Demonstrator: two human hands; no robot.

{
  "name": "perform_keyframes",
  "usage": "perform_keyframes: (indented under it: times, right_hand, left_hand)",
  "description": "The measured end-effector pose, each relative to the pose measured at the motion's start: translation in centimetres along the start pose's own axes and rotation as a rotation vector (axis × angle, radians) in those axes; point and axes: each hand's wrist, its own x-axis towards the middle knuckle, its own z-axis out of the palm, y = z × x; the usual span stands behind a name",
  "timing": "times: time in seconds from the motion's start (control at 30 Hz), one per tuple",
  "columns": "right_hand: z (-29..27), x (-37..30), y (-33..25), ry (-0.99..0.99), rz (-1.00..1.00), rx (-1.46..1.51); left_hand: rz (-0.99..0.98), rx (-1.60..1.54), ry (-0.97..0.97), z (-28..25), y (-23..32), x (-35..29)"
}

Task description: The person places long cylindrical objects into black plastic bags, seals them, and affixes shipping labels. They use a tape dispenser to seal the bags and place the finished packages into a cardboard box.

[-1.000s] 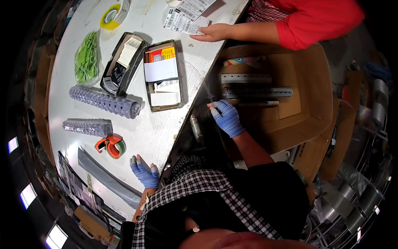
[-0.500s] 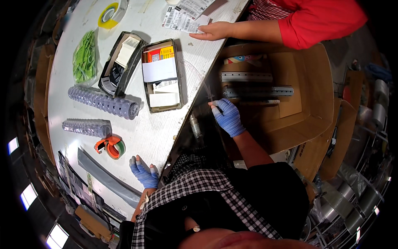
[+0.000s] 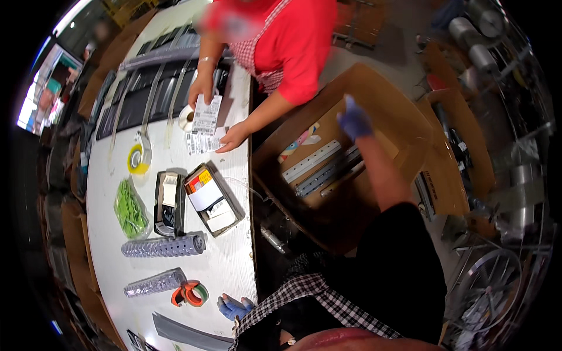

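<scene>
My left hand [image 3: 235, 307], in a blue glove with bare fingertips, rests at the near edge of the white table [image 3: 234, 263], fingers apart and holding nothing. An orange tape dispenser [image 3: 189, 293] lies just beyond it. Over a large cardboard box [image 3: 404, 99] reaches my right hand [image 3: 355, 121], also blue-gloved and smeared by motion. One digit points up; whether anything is in the hand I cannot make out. Inside the box lie a pale strip with holes [image 3: 311, 161], a dark strip [image 3: 322, 177] and a colourful wrapped piece [image 3: 298, 142].
Two small open boxes [image 3: 212, 199] of cards and labels sit on the table, beside a bag of green strips [image 3: 131, 209], clear rolls [image 3: 164, 246] and yellow tape [image 3: 138, 159]. Across the corner, a co-worker in red [image 3: 301, 52] holds printed labels [image 3: 206, 120].
My right hand has left the clear strand at the table edge and swung out over the box. The view has turned, showing more of the co-worker. My left hand stays by the table edge.
</scene>
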Motion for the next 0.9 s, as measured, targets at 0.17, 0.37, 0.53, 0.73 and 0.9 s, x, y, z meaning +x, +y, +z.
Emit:
perform_keyframes:
  times: [0.17, 0.37, 0.53, 0.73, 0.9]
  right_hand:
    - [-15.2, 4.6, 1.9, 0.218, 0.174, -0.042]
    - [-23.5, 2.1, -1.4, 0.193, 0.253, -0.123]
    - [-24.8, -2.0, -1.0, 0.178, 0.199, -0.196]
    - [-25.6, -5.4, -1.5, 0.169, 0.172, -0.268]
    - [-24.9, -5.5, -2.0, 0.210, 0.135, -0.322]
  left_hand:
    - [0.054, -0.048, -0.035, -0.3, 1.5, 1.8]
    - [-0.089, 0.006, -0.088, -1.6, 1.9, 1.4]
    - [0.056, -0.057, 0.052, 0.8, -0.6, 0.5]
    - [0.037, -0.336, -0.063, -0.8, -1.2, 1.0]
    - [0.053, -0.278, 0.095, -5.0, -5.2, -0.3]
